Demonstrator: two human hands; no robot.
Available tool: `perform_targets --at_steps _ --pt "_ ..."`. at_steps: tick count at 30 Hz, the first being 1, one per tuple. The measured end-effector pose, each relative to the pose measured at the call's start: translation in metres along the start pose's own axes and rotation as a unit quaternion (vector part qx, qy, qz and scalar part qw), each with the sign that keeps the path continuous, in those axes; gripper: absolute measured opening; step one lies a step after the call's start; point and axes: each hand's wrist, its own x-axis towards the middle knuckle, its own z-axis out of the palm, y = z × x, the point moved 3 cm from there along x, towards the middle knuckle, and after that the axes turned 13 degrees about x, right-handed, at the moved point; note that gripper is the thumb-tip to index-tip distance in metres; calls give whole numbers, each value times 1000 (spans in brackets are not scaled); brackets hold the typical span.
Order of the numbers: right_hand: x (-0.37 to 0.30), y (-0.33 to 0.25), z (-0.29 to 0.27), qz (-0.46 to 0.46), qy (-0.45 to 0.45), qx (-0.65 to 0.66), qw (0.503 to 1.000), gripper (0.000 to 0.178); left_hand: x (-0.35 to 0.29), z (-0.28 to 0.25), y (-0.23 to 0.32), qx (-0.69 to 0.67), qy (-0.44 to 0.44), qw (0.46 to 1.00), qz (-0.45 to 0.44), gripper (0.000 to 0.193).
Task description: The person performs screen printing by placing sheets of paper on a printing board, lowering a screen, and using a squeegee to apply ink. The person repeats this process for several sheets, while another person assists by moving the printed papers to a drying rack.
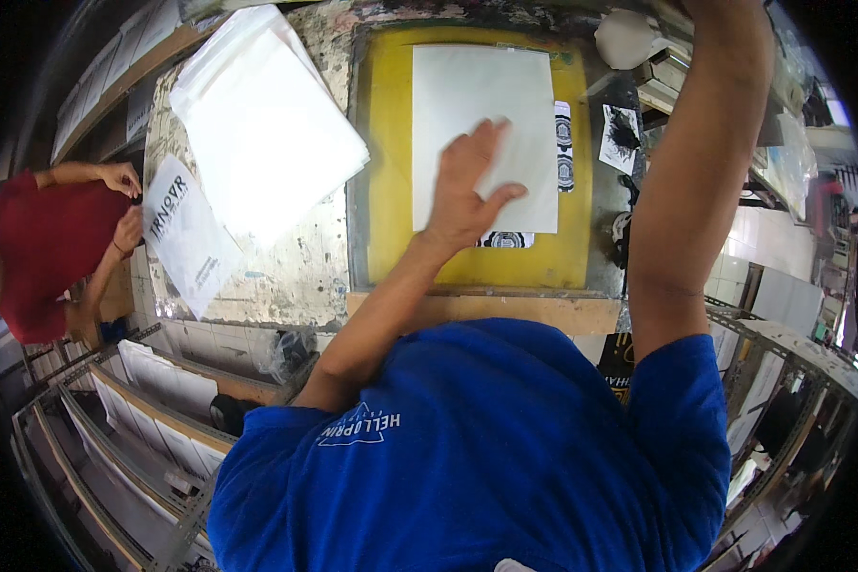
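My left hand (470,183) is over the lower middle of a white rectangular sheet (453,95), thumb held out and fingertips blurred. It grips nothing; whether the palm touches the sheet, I cannot tell. Under the sheet lies a yellow panel (387,172) in a dark frame. Black-and-white printed labels (563,172) peek out past the sheet's right and lower edges. My right arm (688,191) stretches far forward on the right, and its hand is beyond the top edge of the picture.
A stack of white sheets (267,124) lies left of the panel, with a printed white bag (193,243) beside it. A black-smeared card (620,138) is at the right. A person in a red shirt (57,248) works at the far left. Racks (153,419) stand lower left.
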Motion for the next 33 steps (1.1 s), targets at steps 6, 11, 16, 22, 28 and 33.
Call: perform_targets --at_steps 6,11,16,22,28,33 --pt "-116 7 42 -131 77 -38 988 53 -1 -112 6 -325 314 890 -54 118" --pt "-204 4 98 -18 2 -21 1000 55 -100 -112 -26 -272 215 898 -271 110" --pt "-257 66 171 84 -44 115 989 57 -181 -78 -84 -40 129 957 -255 101" --pt "-282 73 216 119 -192 -27 974 72 -179 -79 -79 207 58 948 -235 89" --pt "-256 117 237 91 -117 -48 988 79 -183 -79 -78 238 50 941 -236 84" --pt "-192 183 246 67 -72 -67 993 78 -184 -81 -80 223 68 947 -221 90"
